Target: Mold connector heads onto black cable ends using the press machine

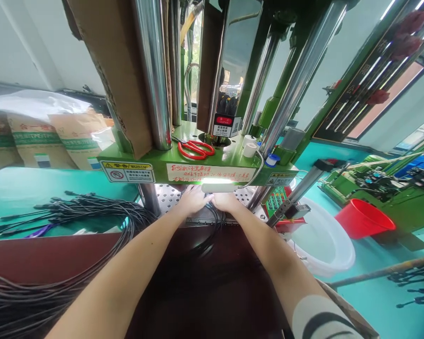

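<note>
Both arms reach out in front and lean in toward each other, like the two sides of a roof. The left arm point(127, 268) is bare and looks almost straight. The right arm point(268, 249) is bare too, up to a pale sleeve point(325, 320) with a dark curvy stripe. The left hand point(193, 201) has its back up, and its fingers point(190, 190) are bunched and point forward. The right hand point(225, 201) is just beside it, with most of its fingers hidden. I can't tell if the hands touch.
</note>
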`<state>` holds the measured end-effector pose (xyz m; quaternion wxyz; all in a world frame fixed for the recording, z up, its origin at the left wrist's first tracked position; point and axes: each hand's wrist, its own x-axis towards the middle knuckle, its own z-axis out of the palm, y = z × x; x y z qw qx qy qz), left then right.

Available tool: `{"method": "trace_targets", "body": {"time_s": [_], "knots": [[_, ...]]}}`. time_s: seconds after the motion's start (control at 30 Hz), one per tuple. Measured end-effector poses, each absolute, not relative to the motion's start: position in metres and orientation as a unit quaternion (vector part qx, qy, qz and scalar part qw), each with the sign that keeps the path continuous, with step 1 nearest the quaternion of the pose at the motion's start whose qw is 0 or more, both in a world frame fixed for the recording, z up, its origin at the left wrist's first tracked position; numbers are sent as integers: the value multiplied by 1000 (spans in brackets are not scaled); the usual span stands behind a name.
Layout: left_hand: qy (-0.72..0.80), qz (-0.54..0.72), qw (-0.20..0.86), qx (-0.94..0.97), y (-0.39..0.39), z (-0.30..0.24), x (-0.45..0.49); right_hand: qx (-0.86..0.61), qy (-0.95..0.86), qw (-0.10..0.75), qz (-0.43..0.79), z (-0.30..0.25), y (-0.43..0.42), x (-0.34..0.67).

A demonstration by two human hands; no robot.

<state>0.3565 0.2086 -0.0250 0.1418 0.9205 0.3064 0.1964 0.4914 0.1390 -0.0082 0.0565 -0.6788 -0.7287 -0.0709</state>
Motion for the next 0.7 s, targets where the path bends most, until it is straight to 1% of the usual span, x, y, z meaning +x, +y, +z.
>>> {"method": "trace_targets", "body": {"time_s": [0.17, 0.33, 0.5, 0.6, 0.7], "knots": [[306, 186, 126, 925, 214, -23, 347, -685, -723, 57, -68, -3, 132, 497], [271, 139, 85, 949, 223, -27, 328, -680, -728, 60, -65, -1, 116, 508], [298, 142, 94, 939, 226, -32, 331, -683, -726, 68, -40, -5, 120, 512], [307, 143, 106, 935, 226, -33, 336, -692, -716, 96, -10, -8, 127, 512], [329, 138, 111, 928, 225, -31, 341, -699, -699, 150, 28, -9, 132, 513]]}}
